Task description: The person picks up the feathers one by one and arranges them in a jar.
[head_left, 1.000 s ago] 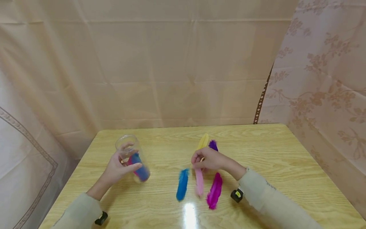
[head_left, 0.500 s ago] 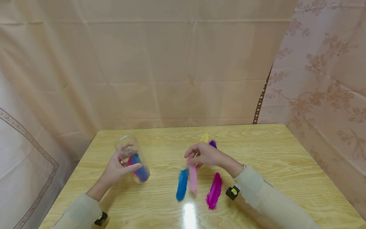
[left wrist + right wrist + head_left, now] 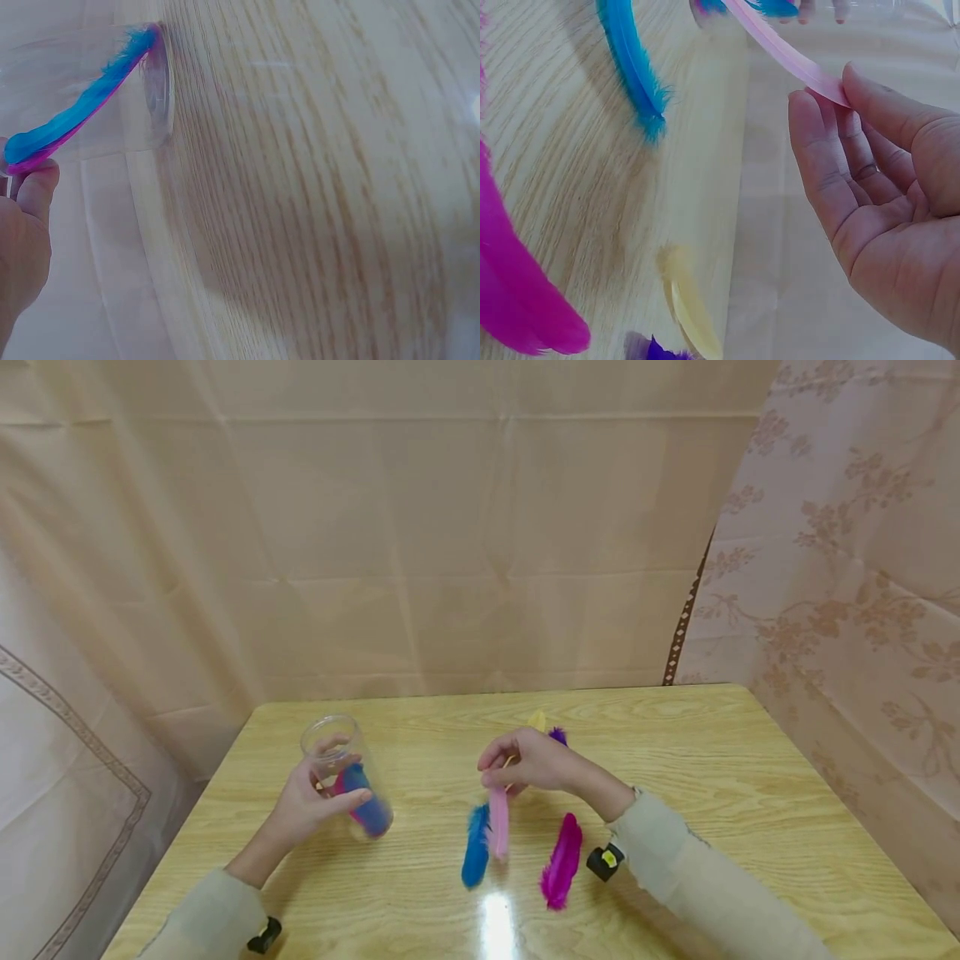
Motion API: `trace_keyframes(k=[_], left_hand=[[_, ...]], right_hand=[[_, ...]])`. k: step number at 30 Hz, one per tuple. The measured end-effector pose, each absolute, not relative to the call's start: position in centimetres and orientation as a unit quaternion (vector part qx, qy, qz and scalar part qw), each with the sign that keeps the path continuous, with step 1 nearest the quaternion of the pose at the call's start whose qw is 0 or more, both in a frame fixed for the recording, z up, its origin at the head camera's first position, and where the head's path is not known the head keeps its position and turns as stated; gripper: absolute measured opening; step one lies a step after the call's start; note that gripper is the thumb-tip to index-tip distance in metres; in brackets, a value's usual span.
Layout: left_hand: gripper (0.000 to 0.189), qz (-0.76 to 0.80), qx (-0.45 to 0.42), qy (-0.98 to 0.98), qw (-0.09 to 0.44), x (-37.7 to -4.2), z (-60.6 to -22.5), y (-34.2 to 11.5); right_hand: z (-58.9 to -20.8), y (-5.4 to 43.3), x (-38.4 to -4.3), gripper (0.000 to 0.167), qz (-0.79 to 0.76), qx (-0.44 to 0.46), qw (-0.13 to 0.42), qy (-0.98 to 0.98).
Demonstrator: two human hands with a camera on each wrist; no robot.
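Note:
My left hand (image 3: 303, 797) grips a tall clear plastic cup (image 3: 372, 777) standing on the left of the table. Inside it lean a blue feather (image 3: 82, 107) and a magenta feather (image 3: 73, 140), as the left wrist view shows. Between thumb and fingertips, my right hand (image 3: 536, 764) pinches one end of a pale pink feather (image 3: 784, 54). That feather hangs down beside a loose blue feather (image 3: 475, 852) and overlaps its edge in the head view. Behind the right hand, a yellow feather (image 3: 694, 319) and a purple feather (image 3: 558, 735) are partly hidden.
A loose magenta feather (image 3: 562, 864) lies nearer the front, left of the right wrist's black camera (image 3: 604, 862). The wooden table (image 3: 697, 760) ends at a beige cloth (image 3: 450, 568) behind it and a flowered cloth (image 3: 862, 568) on the right.
My right hand has moved left and slightly away from me, lifting the pink feather toward the loose blue one. The left hand and the cup have stayed in place.

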State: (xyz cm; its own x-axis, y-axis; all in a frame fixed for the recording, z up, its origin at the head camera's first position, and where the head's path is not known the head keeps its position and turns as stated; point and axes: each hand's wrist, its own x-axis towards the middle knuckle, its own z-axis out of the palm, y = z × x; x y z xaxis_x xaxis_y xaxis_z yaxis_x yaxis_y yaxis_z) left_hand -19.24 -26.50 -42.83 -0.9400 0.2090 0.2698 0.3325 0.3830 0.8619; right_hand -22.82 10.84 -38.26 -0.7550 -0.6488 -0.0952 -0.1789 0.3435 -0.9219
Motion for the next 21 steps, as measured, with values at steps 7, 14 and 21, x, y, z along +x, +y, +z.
trace_keyframes(k=[7, 14, 21], left_hand=[[0.055, -0.533, -0.161, -0.828, 0.058, -19.3, -42.9, -26.5], [0.045, -0.534, -0.162, -0.828, 0.058, -19.2, -43.0, -26.5], [0.050, -0.532, -0.157, -0.830, 0.059, -19.1, -42.9, -26.4]], right_hand=[[-37.9, 10.5, -23.0, 0.015, -0.516, -0.264, 0.233, 0.781], [-37.3, 9.8, -23.1, 0.016, -0.524, -0.268, 0.236, 0.774], [-35.9, 9.0, -23.0, 0.015, -0.525, -0.270, 0.234, 0.773]])
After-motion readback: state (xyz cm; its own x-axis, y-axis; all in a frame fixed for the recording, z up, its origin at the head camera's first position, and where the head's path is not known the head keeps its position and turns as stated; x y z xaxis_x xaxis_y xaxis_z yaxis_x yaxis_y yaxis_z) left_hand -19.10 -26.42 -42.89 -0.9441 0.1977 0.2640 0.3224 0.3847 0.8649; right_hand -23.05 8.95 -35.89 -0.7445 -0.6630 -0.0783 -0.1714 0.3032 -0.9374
